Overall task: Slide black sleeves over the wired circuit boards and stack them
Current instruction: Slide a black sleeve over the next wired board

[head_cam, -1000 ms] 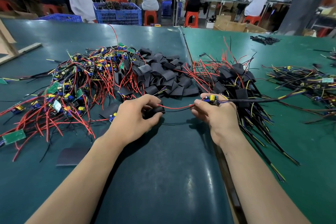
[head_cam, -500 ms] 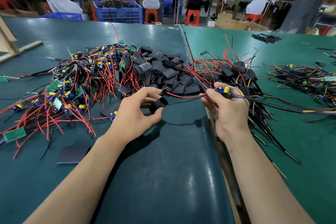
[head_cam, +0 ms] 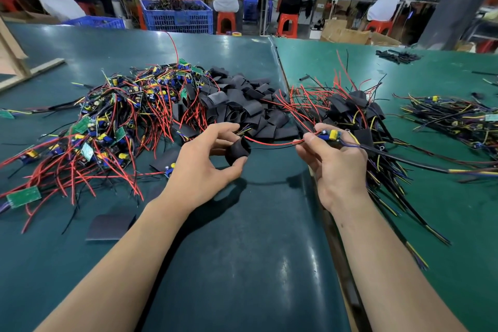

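Observation:
My left hand (head_cam: 204,167) pinches a black sleeve (head_cam: 237,150) between thumb and fingers, its open mouth facing right. My right hand (head_cam: 334,167) grips a small wired circuit board (head_cam: 330,135) with a yellow part on it. The board's red and black wires (head_cam: 272,144) run leftward into the sleeve's mouth. A pile of loose black sleeves (head_cam: 242,108) lies just behind my hands. Bare wired boards (head_cam: 116,127) are heaped to the left. Sleeved boards (head_cam: 355,110) lie stacked at the right, behind my right hand.
A flat black sleeve (head_cam: 110,226) lies alone near my left forearm. More wired boards (head_cam: 455,118) are spread at the far right. A seam (head_cam: 280,67) splits the two green table mats. Blue crates (head_cam: 176,15) and seated workers are beyond the table.
Both hands have lifted slightly off the mat. The sleeve has been turned so its mouth faces the board, and the red and black wires now lead into it.

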